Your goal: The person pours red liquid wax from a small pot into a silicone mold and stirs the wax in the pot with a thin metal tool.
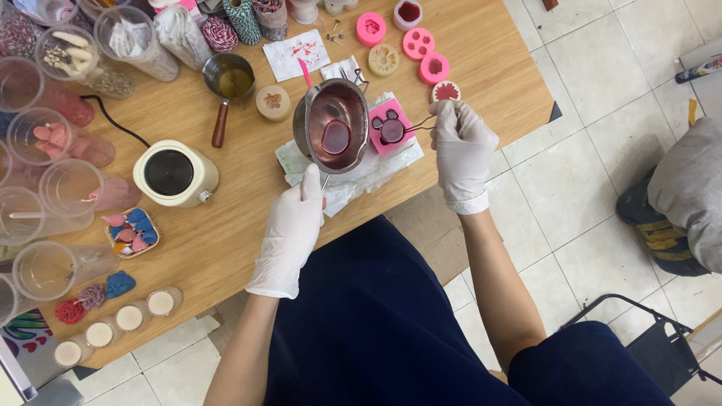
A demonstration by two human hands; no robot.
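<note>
My left hand (295,218), in a white glove, grips the handle of a small steel melting pot (333,124) that holds dark red liquid and hangs tilted over the table. My right hand (460,143), also gloved, pinches thin metal tweezers (418,126) whose tips reach into a pink mouse-head mould (389,128) filled with the same red liquid. The mould rests on a crumpled white paper towel (361,169) just right of the pot.
A white electric warmer (175,173) stands left of the pot, with a second wooden-handled pot (229,79) behind it. Pink moulds (417,43) lie at the back. Plastic cups (45,203) crowd the left edge. Small filled tins (128,317) line the near edge. Another person's leg (688,195) shows at right.
</note>
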